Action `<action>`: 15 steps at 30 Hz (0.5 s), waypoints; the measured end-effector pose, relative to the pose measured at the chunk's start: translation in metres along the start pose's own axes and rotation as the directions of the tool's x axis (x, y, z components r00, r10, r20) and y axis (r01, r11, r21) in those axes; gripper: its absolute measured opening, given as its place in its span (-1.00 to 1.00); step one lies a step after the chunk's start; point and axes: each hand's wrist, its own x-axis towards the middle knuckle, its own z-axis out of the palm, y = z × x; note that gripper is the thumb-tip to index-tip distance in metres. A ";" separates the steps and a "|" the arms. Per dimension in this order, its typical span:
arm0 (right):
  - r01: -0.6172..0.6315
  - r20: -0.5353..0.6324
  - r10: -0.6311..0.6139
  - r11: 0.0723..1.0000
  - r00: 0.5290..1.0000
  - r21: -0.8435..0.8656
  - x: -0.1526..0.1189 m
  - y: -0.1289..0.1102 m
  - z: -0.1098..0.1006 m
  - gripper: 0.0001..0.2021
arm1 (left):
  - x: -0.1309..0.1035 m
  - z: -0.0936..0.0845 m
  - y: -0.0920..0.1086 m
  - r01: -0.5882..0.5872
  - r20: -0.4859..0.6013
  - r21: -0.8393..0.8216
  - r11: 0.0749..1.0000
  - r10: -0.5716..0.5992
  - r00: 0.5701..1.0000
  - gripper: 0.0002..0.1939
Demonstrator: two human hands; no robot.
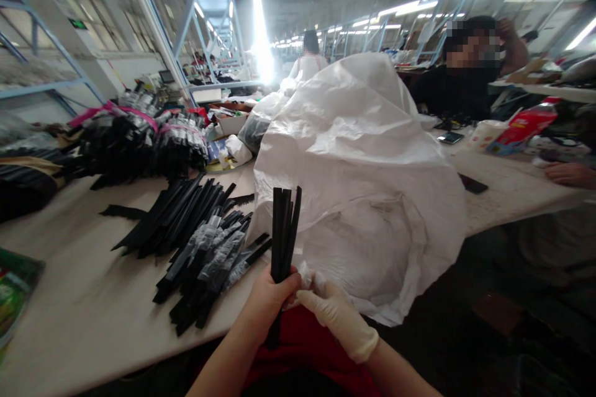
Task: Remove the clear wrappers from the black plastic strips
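Note:
My bare left hand (pixel 274 294) is closed around a bundle of black strips (pixel 283 229), which stands upright above the table's front edge. Beside it, my right hand (pixel 328 310) wears a pale glove; its fingers pinch a bit of clear, crinkled plastic (pixel 305 276) close to the left thumb. On the table to the left lie a pile of loose black strips (pixel 170 217) and, nearer me, several black bundles wrapped in clear plastic (pixel 209 260). A big white plastic sack (pixel 344 167) spreads behind and to the right of my hands.
Tied black bundles (pixel 135 136) with pink bands are heaped at the back left of the table (pixel 69 273). A green packet (pixel 16 291) lies far left. Rightward are a phone (pixel 450 137), a red package (pixel 526 127) and a seated person in black (pixel 460 80).

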 end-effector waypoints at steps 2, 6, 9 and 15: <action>-0.014 -0.044 0.013 0.999 0.999 -0.037 0.003 0.003 0.003 -0.69 | 0.001 -0.001 -0.004 0.010 0.005 -0.016 1.000 -0.009 1.000 -0.76; 0.120 0.018 -0.120 0.993 0.993 -0.005 0.005 0.008 0.008 -0.72 | 0.000 -0.005 -0.012 0.016 -0.007 -0.053 0.998 -0.017 1.000 -0.74; 0.178 -0.025 -0.183 0.976 0.983 -0.121 0.007 0.013 0.005 -0.76 | -0.002 -0.004 -0.017 0.047 -0.014 -0.081 0.996 -0.048 0.999 -0.71; 0.195 -0.098 -0.272 0.858 0.957 -0.476 0.002 0.023 -0.015 -0.74 | -0.010 -0.007 -0.028 0.103 0.038 -0.170 0.980 -0.097 0.995 -0.58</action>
